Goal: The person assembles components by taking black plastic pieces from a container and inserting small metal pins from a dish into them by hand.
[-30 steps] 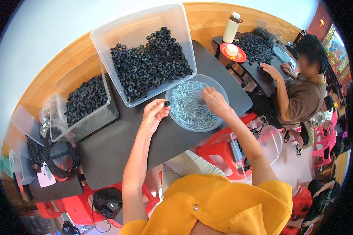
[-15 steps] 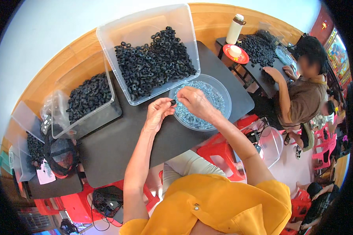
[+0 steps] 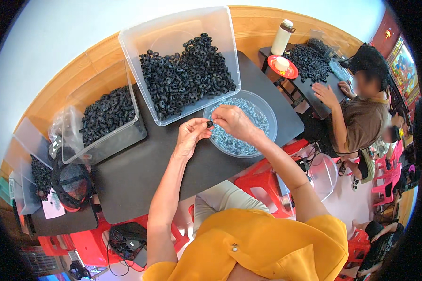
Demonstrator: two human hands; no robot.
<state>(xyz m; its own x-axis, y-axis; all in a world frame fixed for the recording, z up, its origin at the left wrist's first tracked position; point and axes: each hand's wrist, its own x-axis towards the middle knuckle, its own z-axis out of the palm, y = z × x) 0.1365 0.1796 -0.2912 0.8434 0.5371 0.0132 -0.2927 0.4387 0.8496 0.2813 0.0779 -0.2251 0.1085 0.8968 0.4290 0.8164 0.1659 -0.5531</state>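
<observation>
My left hand [image 3: 192,133] pinches a small black ring-shaped plastic part [image 3: 209,124] between thumb and fingertips. Right beside it, my right hand [image 3: 235,122] has its fingertips pressed together at the part; whatever they hold is too small to make out. Both hands meet over the left rim of a clear round bowl [image 3: 272,136] full of small silvery coils that look like springs. Behind them stands a big clear bin [image 3: 180,40], tilted toward me, with a heap of black plastic parts [image 3: 183,77] in it.
Left of the big bin is another clear bin [image 3: 110,143] of black parts on the dark table [image 3: 140,175]. Farther left lies a dark mesh bag [image 3: 72,182]. A co-worker [image 3: 361,117] sits at a table on the right, near a bottle [image 3: 282,37] and a red plate [image 3: 291,72].
My fingertips and the black part have come closer together, now meeting at its edge. The co-worker's raised hand has shifted slightly.
</observation>
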